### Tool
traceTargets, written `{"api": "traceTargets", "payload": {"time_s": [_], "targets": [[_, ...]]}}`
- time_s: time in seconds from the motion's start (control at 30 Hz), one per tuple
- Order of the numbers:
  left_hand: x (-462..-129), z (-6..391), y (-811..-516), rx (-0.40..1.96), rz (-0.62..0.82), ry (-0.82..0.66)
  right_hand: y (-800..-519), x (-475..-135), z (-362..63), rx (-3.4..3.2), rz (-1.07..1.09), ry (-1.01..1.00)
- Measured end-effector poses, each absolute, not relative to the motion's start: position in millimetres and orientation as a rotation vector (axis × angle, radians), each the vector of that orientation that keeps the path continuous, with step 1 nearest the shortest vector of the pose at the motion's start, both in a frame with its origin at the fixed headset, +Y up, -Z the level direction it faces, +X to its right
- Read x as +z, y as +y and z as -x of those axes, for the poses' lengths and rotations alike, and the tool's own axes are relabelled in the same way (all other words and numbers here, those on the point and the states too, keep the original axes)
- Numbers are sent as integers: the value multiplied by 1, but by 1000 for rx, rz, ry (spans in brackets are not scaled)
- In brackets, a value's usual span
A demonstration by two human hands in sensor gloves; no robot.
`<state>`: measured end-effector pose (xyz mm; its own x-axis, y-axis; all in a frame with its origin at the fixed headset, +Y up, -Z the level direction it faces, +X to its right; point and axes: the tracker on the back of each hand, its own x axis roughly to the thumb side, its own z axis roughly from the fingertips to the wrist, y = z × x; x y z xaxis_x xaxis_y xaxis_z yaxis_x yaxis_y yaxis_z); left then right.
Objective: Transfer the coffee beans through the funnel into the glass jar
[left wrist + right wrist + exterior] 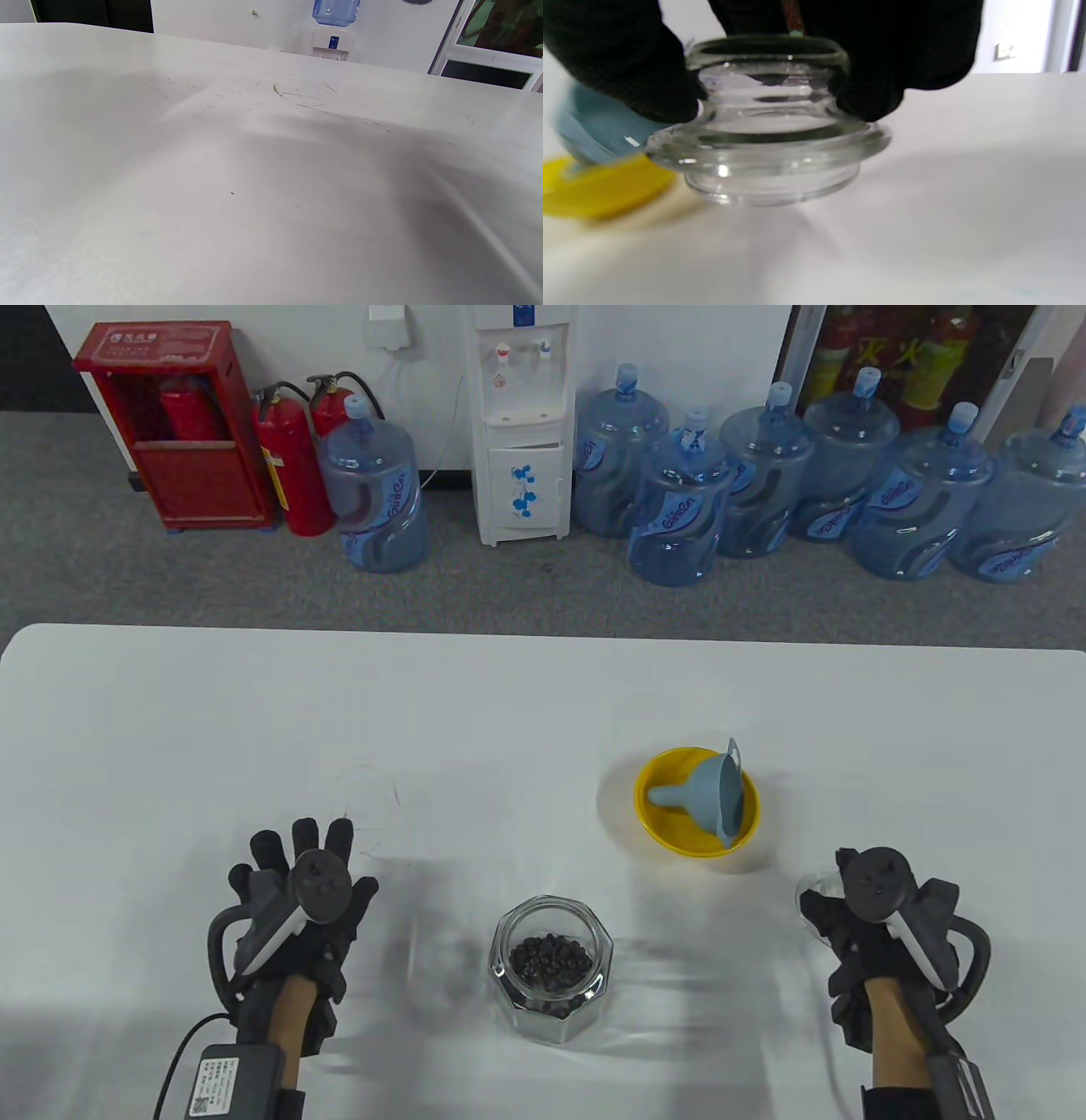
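Note:
An open glass jar (550, 967) with dark coffee beans (550, 957) in its bottom stands near the table's front middle. A blue funnel (717, 797) lies on its side in a yellow bowl (679, 848) behind and to the right of the jar. My right hand (836, 899) is to the right of the jar and grips a clear glass lid (768, 127) by its knob, low at the table surface. My left hand (310, 857) is to the left of the jar with its fingers spread, holding nothing. The left wrist view shows only bare table.
The white table (254, 712) ends at a far edge, with grey floor beyond. Water bottles (679, 509), a dispenser (522, 424) and fire extinguishers (293, 466) stand along the wall. The bowl (598, 190) and funnel (594, 131) show blurred to the left of the lid.

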<state>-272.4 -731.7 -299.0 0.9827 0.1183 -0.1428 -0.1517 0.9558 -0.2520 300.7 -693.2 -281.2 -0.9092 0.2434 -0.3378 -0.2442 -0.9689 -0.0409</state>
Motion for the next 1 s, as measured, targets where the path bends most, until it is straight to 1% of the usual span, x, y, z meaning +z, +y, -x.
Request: {"api": "traceTargets", "payload": {"time_s": [0.13,0.23,0.4,0.5,0.63,0.77,1.0], "targets": [[-299,274,-730,144,256,128,-663,-277,-285,2667,317,-73],[-299,275,-730,142,250,128,-644,-275,-269,2554,180,-77],[-299,275,-729,144,244,129,-622,-269,-235,2433,-9,-127],[-298,276,-729,148,242,130,-610,-263,-207,2429,-141,-132],[-298,276,-729,149,240,130,-599,-254,-167,2525,-292,-136],[-297,276,-729,154,237,132,-594,-245,-133,2647,-411,-152],[-296,277,-729,163,237,128,-598,-238,-95,2800,-544,-149]]}}
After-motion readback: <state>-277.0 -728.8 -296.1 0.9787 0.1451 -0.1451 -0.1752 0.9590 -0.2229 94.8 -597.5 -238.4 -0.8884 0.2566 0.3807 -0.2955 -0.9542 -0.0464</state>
